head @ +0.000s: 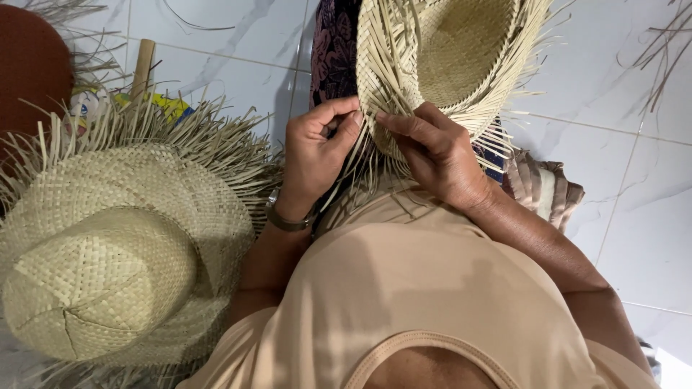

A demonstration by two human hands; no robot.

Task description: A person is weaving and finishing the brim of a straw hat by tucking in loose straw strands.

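Observation:
A half-woven straw hat (447,50) rests upside down on my lap, its brim edge bristling with loose pale strips. My left hand (317,155), with a watch on the wrist, pinches loose straw strips at the near brim edge. My right hand (436,155) meets it fingertip to fingertip on the same brim edge, gripping the weave and its strips. Both hands press close together just under the brim. More loose strips hang down between my wrists.
A stack of woven straw hats (115,252) with frayed brims lies at the left on the white tiled floor (634,180). A brown round object (29,65) sits at the far left. A folded striped cloth (544,191) lies at the right, and stray straws (667,43) top right.

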